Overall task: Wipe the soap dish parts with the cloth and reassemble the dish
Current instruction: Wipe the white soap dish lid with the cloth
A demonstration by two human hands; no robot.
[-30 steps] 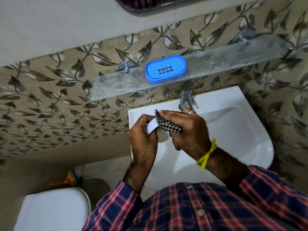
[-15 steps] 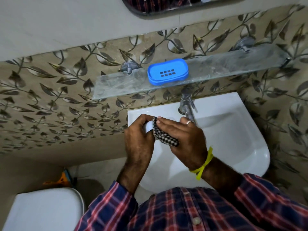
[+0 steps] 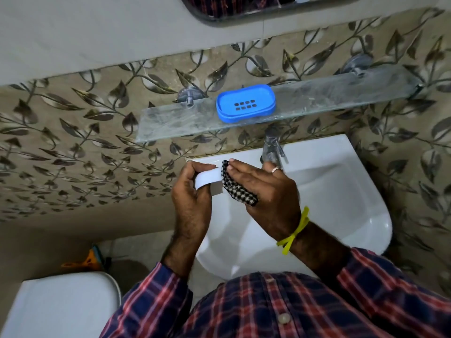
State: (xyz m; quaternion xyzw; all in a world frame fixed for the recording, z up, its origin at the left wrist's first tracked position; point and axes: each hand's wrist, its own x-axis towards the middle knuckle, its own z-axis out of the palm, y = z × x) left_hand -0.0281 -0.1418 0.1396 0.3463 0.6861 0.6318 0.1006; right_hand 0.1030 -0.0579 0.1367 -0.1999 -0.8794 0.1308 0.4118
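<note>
Over the sink, my left hand (image 3: 192, 201) grips a white soap dish part (image 3: 207, 182) by its left end, the part held on edge. My right hand (image 3: 266, 191) lies flat with a black-and-white checked cloth (image 3: 238, 189) pressed under its fingers against the right side of the white part. Most of that part is hidden behind my hands and the cloth. The blue soap dish piece (image 3: 246, 106), with drain holes in its middle, rests alone on the glass shelf (image 3: 329, 98) above the tap.
A white sink (image 3: 341, 191) lies below my hands, with a metal tap (image 3: 272, 147) at its back edge. A white toilet tank (image 3: 61, 306) is at the lower left, beside an orange item (image 3: 85, 261) on the floor. Leaf-patterned tiles cover the wall.
The view has tilted down slightly, so the shelf sits lower in frame. More of the white part shows in my left hand, and the cloth has slid to the right along it.
</note>
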